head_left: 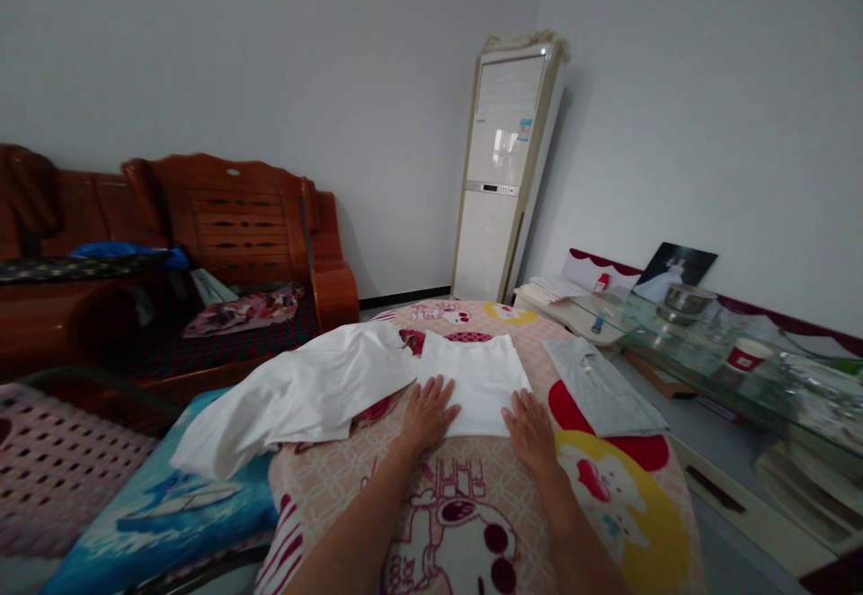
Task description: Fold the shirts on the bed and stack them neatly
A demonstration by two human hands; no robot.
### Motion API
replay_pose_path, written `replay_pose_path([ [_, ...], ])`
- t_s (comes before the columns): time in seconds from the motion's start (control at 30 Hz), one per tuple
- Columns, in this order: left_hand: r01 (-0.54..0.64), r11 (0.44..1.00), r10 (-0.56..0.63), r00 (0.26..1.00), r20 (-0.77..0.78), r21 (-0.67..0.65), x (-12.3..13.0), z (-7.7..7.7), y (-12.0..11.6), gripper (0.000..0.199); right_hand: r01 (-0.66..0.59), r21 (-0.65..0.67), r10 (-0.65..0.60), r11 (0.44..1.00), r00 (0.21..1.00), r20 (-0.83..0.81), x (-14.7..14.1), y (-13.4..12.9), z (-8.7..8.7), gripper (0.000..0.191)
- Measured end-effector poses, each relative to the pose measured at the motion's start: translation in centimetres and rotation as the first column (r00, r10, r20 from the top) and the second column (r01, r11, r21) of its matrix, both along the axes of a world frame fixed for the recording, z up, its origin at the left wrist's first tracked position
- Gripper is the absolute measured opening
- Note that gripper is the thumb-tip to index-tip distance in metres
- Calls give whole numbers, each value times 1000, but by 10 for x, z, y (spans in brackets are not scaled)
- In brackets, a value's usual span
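Observation:
A white folded garment [475, 379] lies flat in front of me on a round table covered with a patterned cloth [397, 487]. My left hand [429, 413] rests palm down on its left side, fingers spread. On its right edge, near the front corner, my right hand [529, 424] lies flat with the fingers apart. Left of it a larger white garment [303, 388] is spread loosely, hanging over the table's edge, with some dark red cloth showing beneath. To the right is a grey folded garment [603, 388].
A blue cushion [182, 487] and a pink woven chair [60, 469] stand at the left. Behind them is a wooden sofa [235, 217] with cloths on it. A tall air conditioner [502, 173] fills the corner. A glass shelf [688, 343] at right bears a paper cup [747, 355].

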State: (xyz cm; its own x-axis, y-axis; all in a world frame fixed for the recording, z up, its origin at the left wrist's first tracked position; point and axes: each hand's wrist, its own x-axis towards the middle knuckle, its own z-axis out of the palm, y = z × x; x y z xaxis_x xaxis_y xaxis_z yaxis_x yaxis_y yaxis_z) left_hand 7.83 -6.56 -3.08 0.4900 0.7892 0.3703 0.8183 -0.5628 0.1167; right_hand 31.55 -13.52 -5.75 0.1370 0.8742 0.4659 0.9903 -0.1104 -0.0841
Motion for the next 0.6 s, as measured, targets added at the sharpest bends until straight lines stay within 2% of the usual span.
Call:
replay_pose_path([
  [0.37,26,1000,-26,999,44,13,1,-3,3,52,1,26,0,1000,1000,-28,-4,-4,10,47],
  [0.5,26,1000,-26,1000,5,12,1,-4,2,52,20,-6,-20,1000,1000,7,-5,-5,10,48],
  [0.6,31,999,-31,999,-12,-13,-1,-7,10,52,43,-46,-41,998,999,26,-5,-4,10,48],
])
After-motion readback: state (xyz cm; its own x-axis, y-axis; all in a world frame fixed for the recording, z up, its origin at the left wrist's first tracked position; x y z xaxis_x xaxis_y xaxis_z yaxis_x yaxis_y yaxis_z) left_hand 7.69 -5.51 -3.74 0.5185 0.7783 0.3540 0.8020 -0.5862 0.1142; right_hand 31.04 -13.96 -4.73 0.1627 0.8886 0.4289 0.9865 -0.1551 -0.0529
